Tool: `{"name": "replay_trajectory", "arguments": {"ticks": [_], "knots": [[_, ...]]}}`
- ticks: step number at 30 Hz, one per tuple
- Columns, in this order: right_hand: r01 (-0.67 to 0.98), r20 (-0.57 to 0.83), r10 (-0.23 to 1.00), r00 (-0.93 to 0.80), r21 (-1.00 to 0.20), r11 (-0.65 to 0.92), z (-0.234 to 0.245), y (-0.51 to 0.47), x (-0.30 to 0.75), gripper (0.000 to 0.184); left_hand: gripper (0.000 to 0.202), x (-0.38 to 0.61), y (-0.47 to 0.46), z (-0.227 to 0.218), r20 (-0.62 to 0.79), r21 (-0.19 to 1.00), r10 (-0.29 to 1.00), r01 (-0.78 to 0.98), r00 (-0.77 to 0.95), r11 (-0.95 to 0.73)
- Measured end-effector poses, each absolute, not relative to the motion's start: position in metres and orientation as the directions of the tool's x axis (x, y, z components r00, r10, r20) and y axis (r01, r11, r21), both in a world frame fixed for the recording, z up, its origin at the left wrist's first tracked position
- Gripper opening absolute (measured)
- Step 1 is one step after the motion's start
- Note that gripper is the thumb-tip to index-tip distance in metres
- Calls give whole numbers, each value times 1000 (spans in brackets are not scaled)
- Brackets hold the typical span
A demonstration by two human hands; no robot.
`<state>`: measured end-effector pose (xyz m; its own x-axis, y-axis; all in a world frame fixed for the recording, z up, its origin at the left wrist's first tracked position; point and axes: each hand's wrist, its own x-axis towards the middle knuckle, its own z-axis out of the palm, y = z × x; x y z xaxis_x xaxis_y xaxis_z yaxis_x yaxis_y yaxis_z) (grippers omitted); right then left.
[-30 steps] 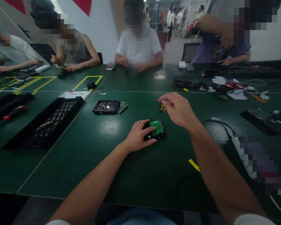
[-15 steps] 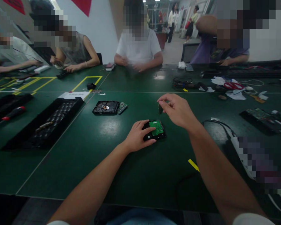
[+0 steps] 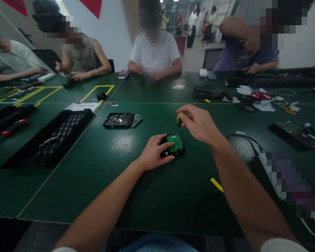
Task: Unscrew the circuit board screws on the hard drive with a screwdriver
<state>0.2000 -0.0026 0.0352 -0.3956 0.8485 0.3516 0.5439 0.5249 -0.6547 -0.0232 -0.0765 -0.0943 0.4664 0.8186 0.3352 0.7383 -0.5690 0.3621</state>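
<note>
A hard drive (image 3: 180,152) lies on the green table with its green circuit board (image 3: 174,141) facing up. My left hand (image 3: 156,153) grips the drive from the left, its fingers spread over the board and along the near edge. My right hand (image 3: 198,122) pinches the yellow and black handle of a screwdriver (image 3: 179,120). The screwdriver stands upright, and its thin shaft comes down at the far edge of the board. Whether the tip sits in a screw is too small to tell.
Another hard drive (image 3: 118,120) lies beyond my left hand, beside a loose circuit board (image 3: 137,120). A long black tray (image 3: 68,134) and a red-handled screwdriver (image 3: 15,126) are at left. At right are another drive (image 3: 295,134) and a power strip (image 3: 271,175). Co-workers sit opposite.
The screwdriver handle has turned in my right hand's fingers, and its yellow side now shows. My left hand and the hard drive have stayed in place.
</note>
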Motion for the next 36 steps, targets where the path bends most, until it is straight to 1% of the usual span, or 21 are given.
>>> {"name": "replay_trajectory", "arguments": {"ticks": [2, 5, 9, 10, 11, 13, 16, 18, 21, 25, 27, 30, 33, 36], "knots": [[557, 362, 855, -371, -650, 517, 34, -2, 200, 18, 59, -23, -77, -93, 332, 359, 818, 739, 470, -570], [587, 389, 857, -337, -625, 515, 32, 0, 199, 22, 59, -23, -77, -92, 332, 356, 818, 740, 470, -570], [612, 415, 830, -372, -563, 556, 30, 2, 199, 21, 59, -22, -77, -93, 336, 346, 815, 743, 471, -573], [607, 415, 827, -378, -563, 560, 30, 3, 200, 20, 58, -22, -77, -93, 337, 345, 815, 744, 471, -573], [595, 408, 830, -379, -580, 557, 29, 3, 200, 20, 58, -22, -77, -93, 338, 344, 815, 744, 472, -573], [548, 366, 853, -372, -655, 520, 29, 3, 199, 22, 58, -22, -77, -93, 339, 346, 815, 744, 469, -572], [458, 259, 894, -365, -787, 414, 29, 5, 198, 27, 59, -22, -77, -93, 340, 349, 815, 742, 470, -573], [403, 209, 905, -370, -842, 359, 29, 6, 198, 28, 59, -22, -77, -93, 340, 352, 815, 740, 469, -573], [354, 206, 908, -365, -871, 340, 27, 9, 199, 24, 59, -22, -78, -92, 337, 365, 820, 739, 462, -567], [361, 247, 909, -337, -858, 367, 24, 12, 201, 28, 59, -22, -78, -91, 334, 367, 822, 740, 461, -564], [363, 227, 914, -336, -864, 348, 22, 13, 202, 28, 59, -22, -78, -91, 330, 361, 823, 743, 463, -563], [321, 152, 937, -313, -912, 255, 20, 13, 199, 26, 58, -22, -78, -92, 327, 351, 822, 747, 466, -564], [190, 89, 944, -318, -969, 156, 19, 13, 196, 21, 58, -22, -77, -93, 331, 354, 822, 746, 464, -564], [95, 52, 939, -340, -992, 89, 20, 13, 193, 21, 59, -22, -77, -93, 335, 363, 822, 742, 460, -563]]}}
